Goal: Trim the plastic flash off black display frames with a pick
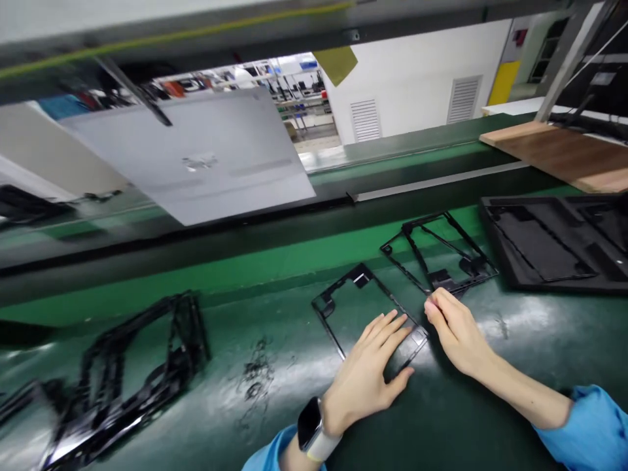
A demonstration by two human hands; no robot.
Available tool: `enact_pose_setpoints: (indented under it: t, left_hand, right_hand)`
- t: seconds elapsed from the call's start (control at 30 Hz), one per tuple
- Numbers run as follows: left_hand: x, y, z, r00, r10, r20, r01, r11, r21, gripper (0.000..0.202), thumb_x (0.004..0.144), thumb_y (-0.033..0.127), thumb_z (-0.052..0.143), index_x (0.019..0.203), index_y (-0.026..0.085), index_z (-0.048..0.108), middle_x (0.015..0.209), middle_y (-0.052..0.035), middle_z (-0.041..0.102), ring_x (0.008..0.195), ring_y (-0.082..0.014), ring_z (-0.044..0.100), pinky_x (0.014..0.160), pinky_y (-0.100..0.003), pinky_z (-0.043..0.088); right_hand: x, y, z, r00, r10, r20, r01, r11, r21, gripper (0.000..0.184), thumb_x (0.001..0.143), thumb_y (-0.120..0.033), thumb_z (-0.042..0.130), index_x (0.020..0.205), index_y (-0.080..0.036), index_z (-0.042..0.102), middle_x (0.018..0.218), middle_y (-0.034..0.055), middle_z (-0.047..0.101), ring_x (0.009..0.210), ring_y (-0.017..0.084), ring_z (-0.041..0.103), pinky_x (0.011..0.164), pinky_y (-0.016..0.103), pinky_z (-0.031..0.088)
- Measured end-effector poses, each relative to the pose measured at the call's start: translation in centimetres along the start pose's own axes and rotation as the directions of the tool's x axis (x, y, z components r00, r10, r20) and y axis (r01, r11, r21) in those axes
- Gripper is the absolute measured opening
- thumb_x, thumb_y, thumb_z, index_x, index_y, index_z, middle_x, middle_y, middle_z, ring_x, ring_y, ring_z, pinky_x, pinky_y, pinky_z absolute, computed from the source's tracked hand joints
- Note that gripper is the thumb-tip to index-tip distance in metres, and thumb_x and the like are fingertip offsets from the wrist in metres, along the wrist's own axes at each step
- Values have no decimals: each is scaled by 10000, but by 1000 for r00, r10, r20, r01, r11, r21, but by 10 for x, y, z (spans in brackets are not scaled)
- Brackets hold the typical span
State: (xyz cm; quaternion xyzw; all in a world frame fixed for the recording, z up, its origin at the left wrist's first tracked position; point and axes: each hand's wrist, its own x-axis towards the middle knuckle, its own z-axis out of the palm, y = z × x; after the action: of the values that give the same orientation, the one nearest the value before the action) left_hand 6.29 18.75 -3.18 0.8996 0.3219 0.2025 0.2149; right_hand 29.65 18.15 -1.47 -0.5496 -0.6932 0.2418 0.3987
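A thin black rectangular frame point(321, 313) lies flat on the green bench top. My left hand point(367, 373), with a watch at the wrist, rests over its near right part, fingers stretched out and apart. That hand covers some of the frame. My right hand point(458, 333) is closed in a pinch just right of this frame; what its fingertips hold, if anything, is hidden. Right behind the pinch are more black frames point(417, 252), overlapping each other, their near corner close to the fingertips.
A blurred stack of black frames point(118, 366) sits at left. Dark thin scraps point(258, 373) lie mid-bench. At right is a black foam tray point(530, 286) holding frames, with a wooden board point(564, 154) behind it. A white sheet point(220, 144) hangs beneath the overhead shelf point(196, 33).
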Motion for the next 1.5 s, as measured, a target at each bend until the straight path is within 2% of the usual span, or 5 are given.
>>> enact_pose_setpoints:
  t: [0.13,0.23,0.47,0.87,1.5]
  left_hand:
    - [-9,0,5,995,-41,-90,42,999,14,581,961,221,731,1507,247,535,1590,-125,588,1536,-324,496,1258,-579,453]
    - [-13,0,8,989,-59,-138,62,998,15,467,975,212,716,1421,246,580,1552,-117,618,1516,-328,516,1212,-569,506]
    - [-16,4,14,977,-60,-205,80,992,92,279,1030,199,626,1305,239,630,1509,-112,647,1476,-345,548,1119,-590,572]
    - [-15,10,17,965,-48,-259,77,992,102,243,1036,185,590,1271,216,640,1474,-116,664,1438,-336,573,1119,-580,574]
    - [-13,11,15,968,-44,-246,74,990,116,228,1039,189,590,1261,218,637,1446,-120,682,1413,-335,602,1090,-582,591]
  right_hand:
    - [-4,-1,0,999,14,41,-20,986,163,496,1184,-458,336,838,-224,602,898,49,603,848,216,596,795,365,479]
    - [-8,6,5,984,121,134,-157,939,307,476,1175,-504,394,936,-213,686,900,40,632,764,184,624,733,339,510]
    - [-7,19,15,962,206,178,-270,793,547,366,1086,-539,627,969,-198,688,1047,57,690,799,169,731,779,321,626]
    - [-10,12,25,973,188,133,-223,909,352,224,1109,-415,583,1000,-221,606,956,39,675,683,142,684,627,269,615]
    - [-9,7,23,972,189,140,-228,901,370,261,1108,-451,586,988,-220,594,948,47,696,687,153,717,659,285,640]
